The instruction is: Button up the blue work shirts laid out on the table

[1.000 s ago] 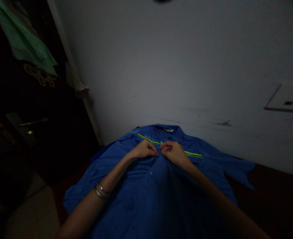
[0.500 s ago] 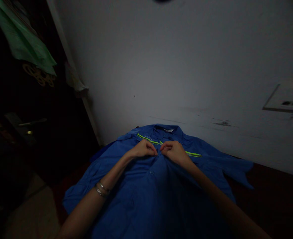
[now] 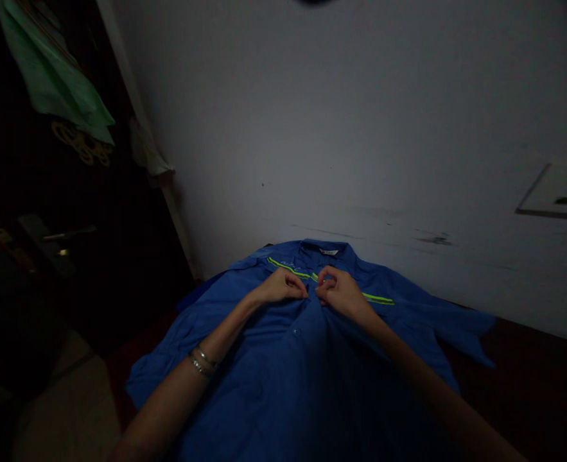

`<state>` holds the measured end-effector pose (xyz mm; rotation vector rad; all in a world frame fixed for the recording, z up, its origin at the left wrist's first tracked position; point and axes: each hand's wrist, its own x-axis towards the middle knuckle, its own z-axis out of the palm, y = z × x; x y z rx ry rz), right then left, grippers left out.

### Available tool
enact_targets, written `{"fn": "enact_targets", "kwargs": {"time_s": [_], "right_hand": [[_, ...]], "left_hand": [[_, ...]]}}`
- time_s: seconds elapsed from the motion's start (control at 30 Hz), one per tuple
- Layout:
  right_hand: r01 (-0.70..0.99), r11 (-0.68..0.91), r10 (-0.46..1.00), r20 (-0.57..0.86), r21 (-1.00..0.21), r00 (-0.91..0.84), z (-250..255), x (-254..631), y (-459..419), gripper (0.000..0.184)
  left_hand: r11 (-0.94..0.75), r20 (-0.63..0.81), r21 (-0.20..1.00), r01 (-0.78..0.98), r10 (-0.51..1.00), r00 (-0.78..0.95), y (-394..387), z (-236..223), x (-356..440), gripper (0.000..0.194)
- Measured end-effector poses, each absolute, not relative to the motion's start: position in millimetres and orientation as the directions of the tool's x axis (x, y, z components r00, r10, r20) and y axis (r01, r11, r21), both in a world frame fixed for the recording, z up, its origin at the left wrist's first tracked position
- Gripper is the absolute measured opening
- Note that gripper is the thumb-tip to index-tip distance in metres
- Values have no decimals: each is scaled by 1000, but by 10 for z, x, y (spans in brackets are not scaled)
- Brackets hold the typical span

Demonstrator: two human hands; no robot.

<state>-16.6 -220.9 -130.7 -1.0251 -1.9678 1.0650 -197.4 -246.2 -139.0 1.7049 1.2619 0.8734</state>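
A blue shirt with yellow-green stripes across the chest lies spread out, its collar toward the wall. My left hand pinches the front edge of the shirt just below the stripe. Close beside it, my right hand is closed in a pinch on the other side of the front opening, thumb and forefinger together. A small button shows on the front strip below both hands. The fingertips hide whatever part of the cloth lies between them.
Behind the shirt rises a pale wall with a socket plate at right. A dark door with a handle stands at left, and a green cloth hangs there. The dark red surface shows under the shirt.
My right hand has shifted slightly to the right, away from the left, and its fingers are more curled. The left hand keeps its pinch. The whole view has moved a little.
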Motion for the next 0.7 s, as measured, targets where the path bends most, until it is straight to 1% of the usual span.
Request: {"fn": "enact_targets", "kwargs": {"time_s": [0.13, 0.27, 0.4, 0.53, 0.7], "right_hand": [[383, 428, 853, 226, -819, -470, -1271, -154, -2244, 22], [389, 585, 760, 313, -711, -570, -1204, -115, -2298, 31], [381, 650, 699, 321, -658, -639, -1175, -82, -2309, 30], [398, 620, 724, 298, -676, -622, -1206, -82, -2286, 25], [380, 553, 768, 278, -741, -577, -1252, -115, -2281, 18]], "left_hand": [[-197, 90, 887, 418, 961, 262, -2482, -1360, -1959, 19], [-251, 125, 833, 493, 954, 274, -2530, -1280, -1940, 17], [-265, 121, 781, 566, 953, 279, -2580, -1200, -1907, 17], [-281, 139, 769, 573, 950, 280, -2617, -1169, -1857, 16], [-335, 204, 678, 654, 941, 271, -2666, -1133, -1800, 14]]}}
